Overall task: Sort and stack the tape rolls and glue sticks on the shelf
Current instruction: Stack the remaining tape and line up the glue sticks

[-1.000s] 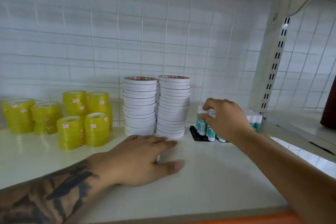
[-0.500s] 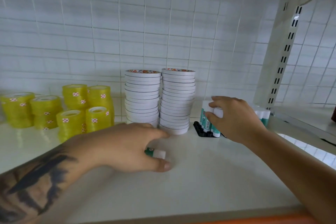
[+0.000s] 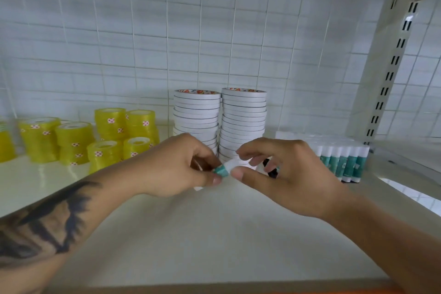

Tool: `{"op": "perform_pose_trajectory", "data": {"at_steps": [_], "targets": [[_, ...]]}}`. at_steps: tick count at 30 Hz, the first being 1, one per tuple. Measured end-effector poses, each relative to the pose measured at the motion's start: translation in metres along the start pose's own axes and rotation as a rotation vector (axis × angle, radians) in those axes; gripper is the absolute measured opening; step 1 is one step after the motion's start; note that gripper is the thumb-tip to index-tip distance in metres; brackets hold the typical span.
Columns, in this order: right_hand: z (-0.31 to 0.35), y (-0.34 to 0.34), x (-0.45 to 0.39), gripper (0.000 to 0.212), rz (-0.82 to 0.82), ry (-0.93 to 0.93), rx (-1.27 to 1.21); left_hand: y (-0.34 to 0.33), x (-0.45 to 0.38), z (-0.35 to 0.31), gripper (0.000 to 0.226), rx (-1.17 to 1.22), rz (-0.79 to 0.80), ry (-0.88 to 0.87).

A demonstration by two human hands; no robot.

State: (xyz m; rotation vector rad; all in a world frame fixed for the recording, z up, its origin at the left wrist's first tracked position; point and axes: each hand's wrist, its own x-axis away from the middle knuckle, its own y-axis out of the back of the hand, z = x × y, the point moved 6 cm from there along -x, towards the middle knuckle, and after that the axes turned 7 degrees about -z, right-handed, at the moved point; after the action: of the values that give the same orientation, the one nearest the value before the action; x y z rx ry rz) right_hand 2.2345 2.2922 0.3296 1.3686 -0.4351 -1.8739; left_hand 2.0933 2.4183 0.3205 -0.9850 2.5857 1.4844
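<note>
The white shelf (image 3: 214, 234) carries two tall stacks of white tape rolls (image 3: 220, 124) against the tiled back wall, with yellow tape rolls (image 3: 100, 137) grouped to their left and a row of upright glue sticks (image 3: 341, 162) to their right. Above the shelf's middle, the left hand (image 3: 177, 169) and right hand (image 3: 284, 174) meet, each pinching one end of a single glue stick (image 3: 225, 169), held just in front of the white stacks.

Glue stick (image 3: 225, 169) between both hands (image 3: 229, 169)
</note>
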Motion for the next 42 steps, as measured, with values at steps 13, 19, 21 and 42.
{"op": "perform_pose_trajectory", "data": {"at_steps": [13,19,21,42], "targets": [[-0.026,0.045,-0.008,0.007,-0.486,-0.084,-0.111,-0.053,0.008,-0.018,0.079,-0.17,0.066,-0.093],[-0.062,0.053,-0.012,0.014,-0.427,-0.099,0.294,-0.08,0.025,-0.012,0.082,-0.439,0.381,-0.011],[-0.071,0.05,-0.013,0.017,-0.378,-0.11,0.38,-0.08,0.024,-0.011,0.082,-0.438,0.388,-0.014],[-0.074,0.037,-0.011,0.048,-0.114,-0.187,0.613,-0.071,0.019,-0.02,0.093,-0.44,0.344,-0.013]]}}
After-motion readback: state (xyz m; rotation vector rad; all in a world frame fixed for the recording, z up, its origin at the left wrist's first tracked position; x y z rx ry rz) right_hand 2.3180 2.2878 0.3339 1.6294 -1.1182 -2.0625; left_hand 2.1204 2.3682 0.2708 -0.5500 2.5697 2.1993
